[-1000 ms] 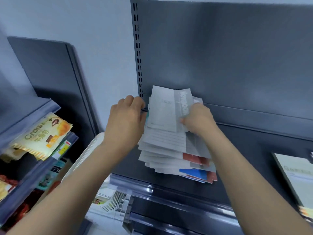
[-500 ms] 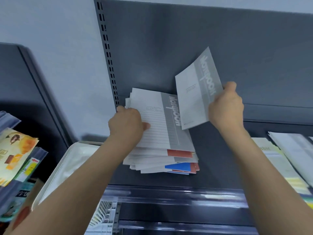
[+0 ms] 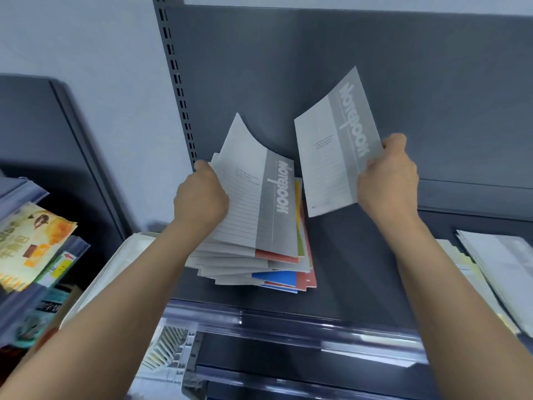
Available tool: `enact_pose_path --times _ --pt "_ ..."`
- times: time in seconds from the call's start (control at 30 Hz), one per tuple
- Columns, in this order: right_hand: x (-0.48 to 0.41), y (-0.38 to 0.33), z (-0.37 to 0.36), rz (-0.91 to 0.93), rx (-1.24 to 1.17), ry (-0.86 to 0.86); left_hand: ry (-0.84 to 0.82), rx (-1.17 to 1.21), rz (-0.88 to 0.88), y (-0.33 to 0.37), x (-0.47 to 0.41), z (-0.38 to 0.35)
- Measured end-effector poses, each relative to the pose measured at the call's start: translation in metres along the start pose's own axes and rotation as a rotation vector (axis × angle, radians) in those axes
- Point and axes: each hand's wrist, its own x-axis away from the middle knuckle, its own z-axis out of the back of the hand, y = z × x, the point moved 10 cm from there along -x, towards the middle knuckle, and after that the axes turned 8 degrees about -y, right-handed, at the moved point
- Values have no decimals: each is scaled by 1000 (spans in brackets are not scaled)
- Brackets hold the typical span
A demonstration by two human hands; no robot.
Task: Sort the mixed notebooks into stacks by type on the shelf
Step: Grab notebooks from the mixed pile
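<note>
1. At the far left, we see a yellow snack packet (image 3: 31, 243) lying on a neighbouring rack. Just right of it is a white plastic tray (image 3: 115, 267), below shelf level.
2. Next we find the left hand (image 3: 202, 197). Its fingers are curled round the left edge of a grey-and-white lined notebook (image 3: 259, 203), which bends up off the pile with its far corner raised.
3. Under that notebook sits the mixed stack of thin notebooks (image 3: 259, 267), fanned untidily on the dark grey metal shelf (image 3: 360, 269) near the slotted upright post (image 3: 176, 82). Red, blue and yellow covers show at its near and right edges.
4. Right of the stack, we see a second grey-and-white notebook (image 3: 334, 145) held tilted in the air in front of the shelf's back panel, apart from the pile.
5. The right hand (image 3: 388, 180) holds it, fingers clamped on its right edge.
6. At the far right, pale notebooks (image 3: 504, 264) lie flat in overlapping stacks on the same shelf, well apart from the mixed stack.
</note>
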Motion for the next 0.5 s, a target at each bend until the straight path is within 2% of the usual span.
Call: enact_pose_path --times 0.2,0.37,0.5 --pt "-17 35 29 69 -50 -15 220 203 -68 42 38 10" --pt "-32 76 56 86 -84 -29 288 323 -40 72 68 -11" --pt "-36 112 79 65 -66 -31 280 330 -36 99 83 -37"
